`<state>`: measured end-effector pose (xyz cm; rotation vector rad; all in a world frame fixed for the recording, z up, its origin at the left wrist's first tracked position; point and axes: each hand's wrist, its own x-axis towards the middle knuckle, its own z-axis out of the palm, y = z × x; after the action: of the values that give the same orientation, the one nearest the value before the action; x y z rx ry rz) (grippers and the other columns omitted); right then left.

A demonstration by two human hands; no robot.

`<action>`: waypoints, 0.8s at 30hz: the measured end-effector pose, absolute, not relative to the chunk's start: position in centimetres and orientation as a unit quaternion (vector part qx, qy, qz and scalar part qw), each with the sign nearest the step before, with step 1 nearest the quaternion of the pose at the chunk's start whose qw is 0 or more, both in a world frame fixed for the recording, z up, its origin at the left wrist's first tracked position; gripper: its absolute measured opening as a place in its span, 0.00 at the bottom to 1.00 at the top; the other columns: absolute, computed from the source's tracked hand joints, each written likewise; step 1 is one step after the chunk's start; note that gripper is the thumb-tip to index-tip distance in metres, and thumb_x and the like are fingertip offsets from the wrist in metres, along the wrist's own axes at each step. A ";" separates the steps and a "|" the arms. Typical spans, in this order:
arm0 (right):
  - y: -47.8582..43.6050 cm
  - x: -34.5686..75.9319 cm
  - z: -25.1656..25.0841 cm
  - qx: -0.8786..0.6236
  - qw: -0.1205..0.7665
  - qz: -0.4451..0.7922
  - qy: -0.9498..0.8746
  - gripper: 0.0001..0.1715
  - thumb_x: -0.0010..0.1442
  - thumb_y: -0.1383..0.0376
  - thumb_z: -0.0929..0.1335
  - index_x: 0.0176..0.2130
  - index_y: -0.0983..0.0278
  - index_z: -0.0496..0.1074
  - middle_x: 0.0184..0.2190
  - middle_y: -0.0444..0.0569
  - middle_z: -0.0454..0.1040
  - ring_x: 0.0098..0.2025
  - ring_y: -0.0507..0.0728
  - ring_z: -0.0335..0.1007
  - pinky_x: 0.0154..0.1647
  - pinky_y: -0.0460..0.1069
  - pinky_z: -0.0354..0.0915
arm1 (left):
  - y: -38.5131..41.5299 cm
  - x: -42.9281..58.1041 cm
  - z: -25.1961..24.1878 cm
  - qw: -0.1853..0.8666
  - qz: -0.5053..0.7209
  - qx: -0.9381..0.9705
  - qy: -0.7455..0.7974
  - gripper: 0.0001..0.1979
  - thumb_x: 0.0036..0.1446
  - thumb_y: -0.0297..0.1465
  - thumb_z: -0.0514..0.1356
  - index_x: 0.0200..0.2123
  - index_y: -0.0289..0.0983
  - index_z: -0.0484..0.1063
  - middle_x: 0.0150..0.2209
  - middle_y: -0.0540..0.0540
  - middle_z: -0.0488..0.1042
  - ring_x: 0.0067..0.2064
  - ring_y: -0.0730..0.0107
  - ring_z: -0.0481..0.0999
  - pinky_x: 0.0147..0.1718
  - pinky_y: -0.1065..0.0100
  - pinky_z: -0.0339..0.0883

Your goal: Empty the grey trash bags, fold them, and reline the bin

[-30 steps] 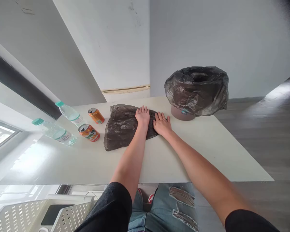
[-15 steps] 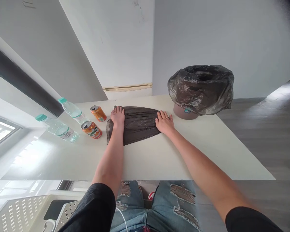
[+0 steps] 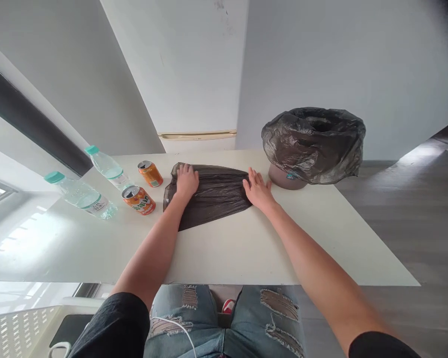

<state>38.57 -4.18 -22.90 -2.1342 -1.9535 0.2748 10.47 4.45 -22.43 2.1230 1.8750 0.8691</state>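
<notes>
A dark translucent plastic bag (image 3: 220,191) lies spread on the white table, its pleats running lengthwise and gathered toward the right end. My left hand (image 3: 187,181) rests on the bag's left part, palm down, its fingers slightly bent and apart. At the gathered right end, my right hand (image 3: 258,191) presses flat with its fingers spread. Just behind that hand stands a brown trash bin (image 3: 288,178), with another dark plastic bag (image 3: 313,144) lining it and folded over its rim.
Left of the flat bag stand two orange drink cans (image 3: 150,174), both opened. Beyond them are two clear bottles (image 3: 85,196) with green caps. The white table (image 3: 224,253) ends just before my legs. A white perforated basket (image 3: 18,328) sits below at the left.
My left hand has slid to the right across the bag, and its fingers are more bent. My right hand stays at the right end. The view has shifted slightly.
</notes>
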 end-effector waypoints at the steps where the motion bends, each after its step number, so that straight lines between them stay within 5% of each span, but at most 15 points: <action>1: -4.2 38.5 -22.7 -0.732 0.138 0.067 -0.664 0.42 0.79 0.52 0.45 0.82 0.66 0.34 0.82 0.57 0.41 0.84 0.66 0.37 0.79 0.74 0.45 | 3.6 12.2 -22.4 0.073 0.264 0.737 0.617 0.28 0.72 0.32 0.49 0.67 0.22 0.70 0.76 0.24 0.59 0.81 0.38 0.48 0.79 0.39 0.37; 7: -4.1 37.1 -22.7 -0.661 0.157 -0.003 -0.734 0.38 0.77 0.62 0.49 0.77 0.75 0.56 0.80 0.60 0.50 0.82 0.65 0.45 0.81 0.62 0.47 | -1.4 21.0 -23.3 0.111 0.240 0.840 0.474 0.33 0.72 0.32 0.47 0.74 0.23 0.60 0.79 0.28 0.53 0.82 0.45 0.44 0.80 0.45 0.34; 17: -4.0 36.7 -24.0 -0.671 0.064 0.050 -0.737 0.37 0.80 0.56 0.49 0.80 0.62 0.51 0.82 0.49 0.46 0.83 0.61 0.41 0.82 0.68 0.39 | -0.3 19.2 -25.7 0.170 0.186 0.813 0.526 0.33 0.73 0.38 0.50 0.77 0.35 0.59 0.80 0.36 0.51 0.82 0.42 0.42 0.78 0.38 0.30; 24: -3.8 37.3 -24.1 -0.683 0.060 0.073 -0.725 0.38 0.79 0.54 0.47 0.81 0.58 0.49 0.82 0.44 0.43 0.83 0.58 0.39 0.83 0.66 0.36 | 2.1 14.0 -24.7 0.109 0.121 0.758 0.631 0.36 0.75 0.42 0.44 0.79 0.30 0.54 0.81 0.32 0.46 0.82 0.38 0.42 0.77 0.33 0.33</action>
<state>37.32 -3.78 -24.14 -2.0664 -2.1934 0.2218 13.95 2.07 -24.70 2.2295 1.8554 0.3558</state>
